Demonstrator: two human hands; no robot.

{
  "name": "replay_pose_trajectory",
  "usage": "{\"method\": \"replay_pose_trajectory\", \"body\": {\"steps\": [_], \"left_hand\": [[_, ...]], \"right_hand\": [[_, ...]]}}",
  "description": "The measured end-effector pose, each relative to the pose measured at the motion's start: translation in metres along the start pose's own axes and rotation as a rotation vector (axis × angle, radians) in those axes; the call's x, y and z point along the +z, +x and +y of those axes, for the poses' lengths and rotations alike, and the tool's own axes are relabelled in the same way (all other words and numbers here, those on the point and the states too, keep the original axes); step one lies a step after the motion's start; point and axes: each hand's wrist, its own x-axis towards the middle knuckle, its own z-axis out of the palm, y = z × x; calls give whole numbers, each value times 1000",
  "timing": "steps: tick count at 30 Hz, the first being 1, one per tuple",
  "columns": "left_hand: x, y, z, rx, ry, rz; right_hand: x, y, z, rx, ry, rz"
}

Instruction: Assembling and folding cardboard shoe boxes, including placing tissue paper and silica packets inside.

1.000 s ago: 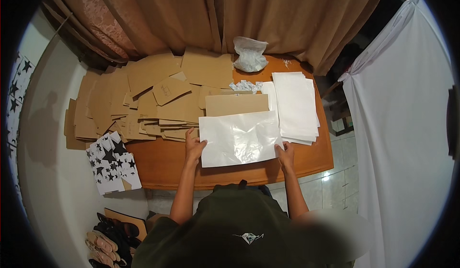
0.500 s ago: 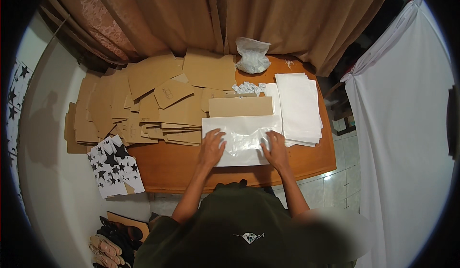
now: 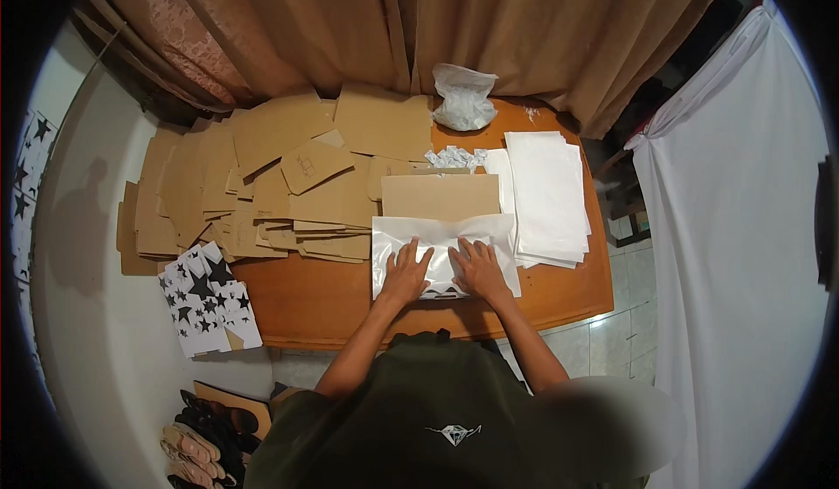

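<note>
A white glossy sheet covers the near part of a cardboard piece or box, wrinkled and shining under the light. Beyond its far edge stands a plain brown cardboard panel. My left hand lies on the left half of the sheet with its fingers spread. On the right half rests my right hand, also spread, its thumb close to the left one. Neither hand grips anything. What lies beneath the sheet is mostly hidden; a dark line shows along its near edge.
Stacked brown cardboard pieces fill the table's left side. White sheets are piled at right. Small white packets and a clear plastic bag sit behind. Star-patterned card overhangs the left corner of the wooden table.
Both hands have come inward from the sheet's sides toward its middle and now lie flatter on it. The sheet's near edge looks bent down over the side.
</note>
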Motion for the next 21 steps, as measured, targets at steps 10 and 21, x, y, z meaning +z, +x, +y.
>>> {"method": "replay_pose_trajectory", "body": {"steps": [10, 21], "left_hand": [[14, 15, 0, -45, -16, -151], [43, 46, -15, -153, -36, -364]], "right_hand": [[21, 15, 11, 69, 74, -246], [53, 34, 23, 33, 2, -509]]}}
